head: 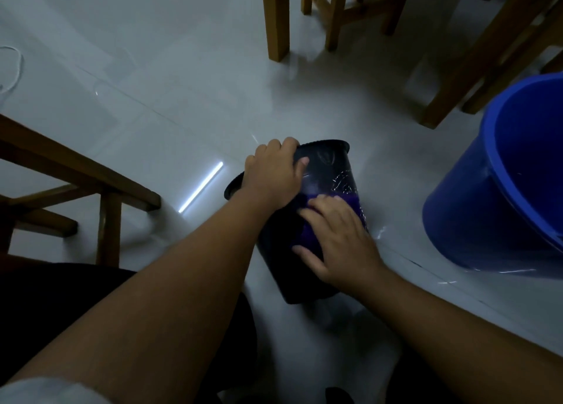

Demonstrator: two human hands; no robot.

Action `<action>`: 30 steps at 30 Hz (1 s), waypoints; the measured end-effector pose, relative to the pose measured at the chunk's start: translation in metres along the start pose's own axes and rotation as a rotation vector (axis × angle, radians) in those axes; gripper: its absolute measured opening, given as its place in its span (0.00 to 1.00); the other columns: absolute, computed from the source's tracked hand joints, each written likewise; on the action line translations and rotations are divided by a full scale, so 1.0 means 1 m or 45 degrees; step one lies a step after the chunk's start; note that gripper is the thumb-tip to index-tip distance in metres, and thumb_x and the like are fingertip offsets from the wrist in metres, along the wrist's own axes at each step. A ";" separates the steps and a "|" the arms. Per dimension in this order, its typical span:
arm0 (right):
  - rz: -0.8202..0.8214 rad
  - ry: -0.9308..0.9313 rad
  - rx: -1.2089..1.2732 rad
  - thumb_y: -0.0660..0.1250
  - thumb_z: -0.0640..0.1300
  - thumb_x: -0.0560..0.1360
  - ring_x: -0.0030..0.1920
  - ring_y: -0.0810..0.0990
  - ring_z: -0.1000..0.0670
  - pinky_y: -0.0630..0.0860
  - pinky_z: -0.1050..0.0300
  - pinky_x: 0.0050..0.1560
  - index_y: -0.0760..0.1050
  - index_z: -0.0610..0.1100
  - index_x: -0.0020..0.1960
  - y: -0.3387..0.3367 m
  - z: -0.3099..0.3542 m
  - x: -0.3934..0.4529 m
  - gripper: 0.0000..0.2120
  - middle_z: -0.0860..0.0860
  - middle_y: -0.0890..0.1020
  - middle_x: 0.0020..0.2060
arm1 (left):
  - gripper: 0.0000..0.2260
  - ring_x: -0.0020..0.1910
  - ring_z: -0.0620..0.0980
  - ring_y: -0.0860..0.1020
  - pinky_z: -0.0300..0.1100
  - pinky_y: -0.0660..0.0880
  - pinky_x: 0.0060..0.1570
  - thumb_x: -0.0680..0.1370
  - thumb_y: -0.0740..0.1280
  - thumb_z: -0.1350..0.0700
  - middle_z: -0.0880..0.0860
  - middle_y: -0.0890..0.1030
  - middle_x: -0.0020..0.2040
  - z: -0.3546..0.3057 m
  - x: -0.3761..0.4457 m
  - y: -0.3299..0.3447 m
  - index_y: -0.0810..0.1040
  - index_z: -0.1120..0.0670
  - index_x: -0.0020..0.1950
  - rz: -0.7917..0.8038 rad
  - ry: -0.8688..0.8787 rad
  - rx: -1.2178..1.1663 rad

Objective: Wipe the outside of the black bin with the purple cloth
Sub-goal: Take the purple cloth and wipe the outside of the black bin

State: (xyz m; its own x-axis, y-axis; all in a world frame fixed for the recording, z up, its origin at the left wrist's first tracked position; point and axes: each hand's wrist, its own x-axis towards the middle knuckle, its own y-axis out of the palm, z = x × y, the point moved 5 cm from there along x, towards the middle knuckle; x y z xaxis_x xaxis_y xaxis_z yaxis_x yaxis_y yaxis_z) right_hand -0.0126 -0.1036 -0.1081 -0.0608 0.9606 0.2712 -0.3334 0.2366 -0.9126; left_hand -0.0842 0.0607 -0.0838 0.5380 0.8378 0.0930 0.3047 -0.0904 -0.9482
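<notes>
The black bin [330, 169] lies tipped on the white floor, its open rim pointing away from me and its base near my knees. My left hand [271, 175] grips the bin's upper side near the rim, thumb on the outer wall. My right hand [338, 239] lies flat on the purple cloth [307, 236], pressing it against the bin's outer wall. Most of the cloth is hidden under the palm; purple edges show above and to the left of the fingers.
A large blue bucket [499, 196] stands close on the right. Wooden chair and table legs [277, 19] rise behind the bin, and a wooden frame [106, 187] sits at left. My dark-clothed legs fill the lower left.
</notes>
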 end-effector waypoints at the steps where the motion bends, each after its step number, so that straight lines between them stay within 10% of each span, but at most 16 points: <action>1: -0.024 -0.144 -0.073 0.65 0.59 0.76 0.70 0.69 0.42 0.58 0.45 0.77 0.72 0.43 0.68 0.003 0.006 -0.001 0.27 0.43 0.75 0.66 | 0.17 0.52 0.60 0.73 0.50 0.64 0.46 0.80 0.58 0.44 0.57 0.76 0.54 0.001 -0.001 0.000 0.72 0.53 0.63 -0.008 -0.001 0.006; 5: -0.001 -0.425 -0.188 0.64 0.56 0.76 0.65 0.73 0.43 0.61 0.43 0.75 0.71 0.45 0.67 0.011 0.014 0.006 0.24 0.45 0.79 0.61 | 0.16 0.51 0.60 0.70 0.49 0.61 0.46 0.80 0.58 0.46 0.58 0.73 0.53 0.000 -0.009 0.001 0.72 0.52 0.63 -0.076 -0.046 0.024; 11: -0.045 0.015 0.081 0.68 0.55 0.72 0.67 0.70 0.41 0.68 0.43 0.71 0.71 0.42 0.68 0.002 -0.004 0.007 0.29 0.43 0.74 0.64 | 0.18 0.54 0.58 0.67 0.51 0.62 0.52 0.81 0.56 0.45 0.56 0.69 0.56 0.001 -0.010 0.003 0.67 0.49 0.68 -0.015 -0.078 -0.004; 16: -0.056 -0.306 -0.054 0.67 0.55 0.73 0.62 0.74 0.42 0.64 0.45 0.74 0.77 0.44 0.62 0.008 0.009 -0.004 0.22 0.43 0.79 0.58 | 0.18 0.55 0.57 0.66 0.51 0.61 0.54 0.80 0.56 0.45 0.56 0.68 0.57 0.011 -0.009 0.002 0.66 0.48 0.68 0.055 -0.071 -0.053; 21: -0.050 0.154 0.090 0.65 0.57 0.73 0.66 0.68 0.42 0.64 0.47 0.70 0.70 0.44 0.68 0.001 -0.012 0.014 0.28 0.42 0.74 0.63 | 0.16 0.56 0.56 0.65 0.51 0.60 0.56 0.81 0.56 0.47 0.55 0.67 0.58 0.009 -0.008 0.001 0.67 0.49 0.67 0.090 -0.042 -0.164; 25: 0.035 -0.382 -0.060 0.67 0.55 0.70 0.63 0.74 0.41 0.63 0.44 0.74 0.75 0.43 0.64 0.015 0.020 -0.014 0.27 0.42 0.79 0.60 | 0.14 0.58 0.56 0.65 0.54 0.64 0.60 0.80 0.58 0.50 0.54 0.68 0.58 0.014 -0.006 -0.002 0.69 0.50 0.65 0.098 -0.022 -0.283; 30: 0.047 -0.426 -0.117 0.68 0.56 0.69 0.61 0.76 0.42 0.60 0.47 0.76 0.79 0.42 0.62 0.016 0.027 -0.012 0.26 0.44 0.80 0.58 | 0.20 0.59 0.56 0.68 0.52 0.61 0.61 0.76 0.55 0.52 0.54 0.73 0.60 0.000 -0.002 0.001 0.69 0.49 0.68 0.134 0.022 -0.303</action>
State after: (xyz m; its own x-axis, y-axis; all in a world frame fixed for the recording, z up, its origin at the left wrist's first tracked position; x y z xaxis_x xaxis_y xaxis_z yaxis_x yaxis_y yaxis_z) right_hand -0.0424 -0.1153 -0.1175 -0.3811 0.8715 0.3088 -0.2403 0.2292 -0.9433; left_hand -0.0848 0.0584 -0.0846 0.5895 0.8078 0.0047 0.4215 -0.3026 -0.8548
